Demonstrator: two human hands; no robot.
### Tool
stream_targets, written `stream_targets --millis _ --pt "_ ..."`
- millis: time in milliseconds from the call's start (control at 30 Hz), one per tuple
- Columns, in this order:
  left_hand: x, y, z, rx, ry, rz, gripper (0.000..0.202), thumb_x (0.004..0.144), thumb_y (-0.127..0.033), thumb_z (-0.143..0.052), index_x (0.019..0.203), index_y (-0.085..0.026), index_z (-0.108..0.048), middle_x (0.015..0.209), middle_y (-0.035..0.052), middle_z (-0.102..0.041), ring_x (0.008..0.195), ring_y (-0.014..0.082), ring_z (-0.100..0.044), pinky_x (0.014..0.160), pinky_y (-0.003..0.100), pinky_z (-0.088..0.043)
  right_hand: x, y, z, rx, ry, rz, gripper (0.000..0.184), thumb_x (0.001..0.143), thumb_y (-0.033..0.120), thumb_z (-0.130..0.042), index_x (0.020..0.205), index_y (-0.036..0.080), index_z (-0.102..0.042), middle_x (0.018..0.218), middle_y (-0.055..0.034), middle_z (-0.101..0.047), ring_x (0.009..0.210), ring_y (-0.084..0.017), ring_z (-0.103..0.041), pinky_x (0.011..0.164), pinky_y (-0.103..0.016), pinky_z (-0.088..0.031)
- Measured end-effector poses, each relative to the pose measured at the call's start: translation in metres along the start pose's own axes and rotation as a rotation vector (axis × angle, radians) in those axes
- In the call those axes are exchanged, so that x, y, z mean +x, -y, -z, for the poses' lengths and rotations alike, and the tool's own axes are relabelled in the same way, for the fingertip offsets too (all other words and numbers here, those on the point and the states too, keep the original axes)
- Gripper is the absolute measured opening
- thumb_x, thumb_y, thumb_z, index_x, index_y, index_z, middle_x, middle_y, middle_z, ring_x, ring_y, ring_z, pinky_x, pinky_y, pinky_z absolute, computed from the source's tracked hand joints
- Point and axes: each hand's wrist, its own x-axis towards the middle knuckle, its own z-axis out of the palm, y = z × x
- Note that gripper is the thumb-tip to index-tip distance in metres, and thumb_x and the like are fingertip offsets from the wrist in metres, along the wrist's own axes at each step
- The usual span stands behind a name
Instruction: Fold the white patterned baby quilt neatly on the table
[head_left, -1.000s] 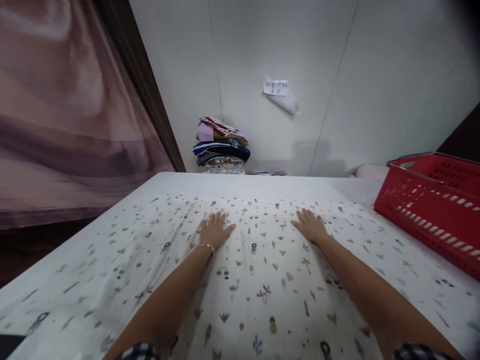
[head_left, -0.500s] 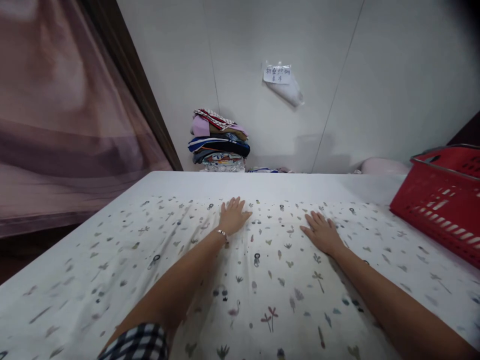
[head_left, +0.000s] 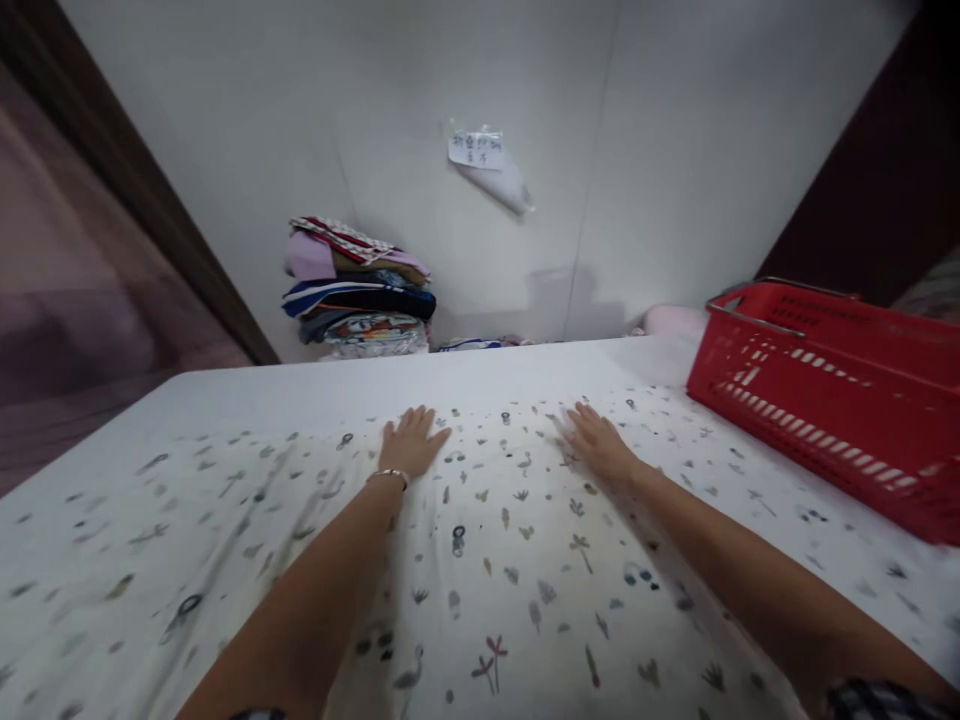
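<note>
A white cloth [head_left: 487,580] printed with small plants, flamingos and other figures lies spread over a white table [head_left: 247,395]. Near its far edge, my left hand [head_left: 410,443] rests flat on the fabric with fingers spread; a bracelet [head_left: 390,475] circles that wrist. To the right, my right hand [head_left: 598,440] also lies on the cloth near the far edge, fingers stretched out and slightly blurred. Neither hand grips anything. Faint creases run through the cloth on the left side.
A red plastic basket [head_left: 825,400] stands on the right side of the table, partly over the cloth. Behind the table is a stack of folded fabrics [head_left: 360,290] against the wall. A paper sign [head_left: 480,150] hangs above. A pinkish curtain [head_left: 82,340] hangs at the left.
My view has turned to the right, showing more of the basket. My right hand has slid slightly farther toward the cloth's far edge; my left hand stays flat in about the same spot.
</note>
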Motion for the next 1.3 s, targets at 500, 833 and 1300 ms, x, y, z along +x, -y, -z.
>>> stream_targets --millis 500,833,1300 --pt "0.007 0.0 0.002 0.039 -0.048 0.013 0.073 0.087 -0.057 -0.022 0.148 -0.017 -0.03 0.157 0.0071 -0.02 0.144 0.029 -0.014 0.113 0.057 -0.015 0.01 -0.1 0.027 -0.1 0.042 -0.416 0.067 0.093 0.06 -0.018 0.15 0.024 -0.021 0.159 -0.005 -0.006 0.145 -0.023 -0.004 0.113 -0.051 -0.007" --pt "0.011 0.002 0.001 0.091 -0.034 0.021 0.073 0.087 -0.055 -0.019 0.149 -0.017 -0.026 0.157 0.006 -0.017 0.145 0.0273 -0.012 0.113 0.056 -0.016 0.011 -0.149 0.036 -0.148 0.019 -0.564 0.065 0.093 0.06 -0.016 0.15 0.029 -0.019 0.159 -0.0038 -0.006 0.145 -0.026 -0.004 0.111 -0.056 -0.009" --pt "0.013 -0.001 0.005 0.167 0.017 0.047 0.072 0.089 -0.056 -0.01 0.15 -0.019 -0.019 0.159 0.0013 -0.01 0.146 0.023 -0.009 0.113 0.052 -0.013 -0.033 -0.149 0.048 -0.128 -0.012 -0.589 0.064 0.095 0.058 -0.015 0.15 0.026 -0.021 0.159 -0.0065 -0.007 0.145 -0.024 -0.004 0.112 -0.053 -0.009"
